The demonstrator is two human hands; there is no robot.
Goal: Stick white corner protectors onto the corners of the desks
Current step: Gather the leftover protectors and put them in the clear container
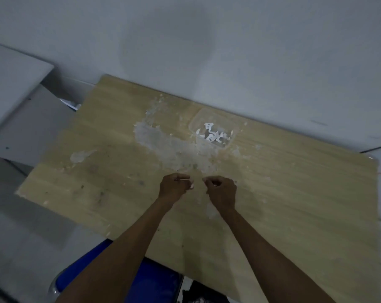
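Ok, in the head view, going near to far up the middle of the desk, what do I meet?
Blue chair seat → left hand and right hand side by side, each pinching something small and white → pile of peeled scraps → clear tub of corner protectors → wall.

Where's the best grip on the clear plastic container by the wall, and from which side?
Probably the near long rim of the clear plastic container, taken from above on the person's side. It sits open-topped and flat on the wooden desk, its far side close to the wall, and the white corner protectors lie loose inside, so keep it level. Both hands are occupied: left hand, right hand.
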